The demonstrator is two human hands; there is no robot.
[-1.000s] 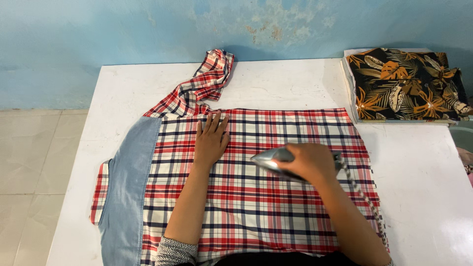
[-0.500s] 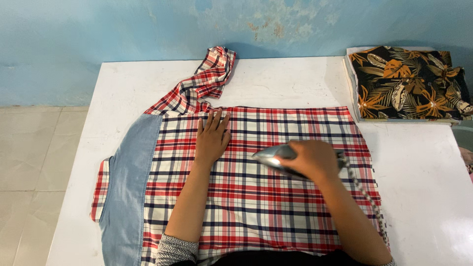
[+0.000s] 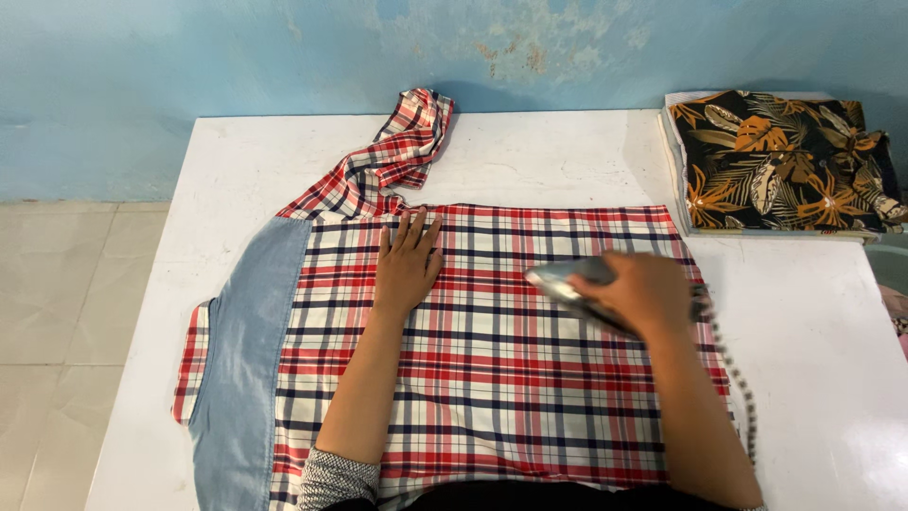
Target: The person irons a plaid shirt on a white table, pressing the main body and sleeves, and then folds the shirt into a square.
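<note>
Head view: a person irons a plaid shirt (image 3: 492,378) spread flat on a white desk (image 3: 813,378).
Left hand (image 3: 409,265): flat and open, fingers spread, pressing the cloth near the middle of the desk.
Right hand (image 3: 648,293): grip closed around the handle of a silver iron (image 3: 567,281), blurred, resting on the shirt toward the right edge.
Shirt: denim yoke (image 3: 248,350) toward the left edge; one sleeve (image 3: 397,151) bunched at the far edge.
Cord (image 3: 738,378): trails along the shirt's right side.
Far right corner: folded leaf-print fabric (image 3: 785,161).
Risk: the iron's tip points at the left hand; a long stroke could burn the fingers.
Risk: the cord could snag and drag the cloth into creases.
</note>
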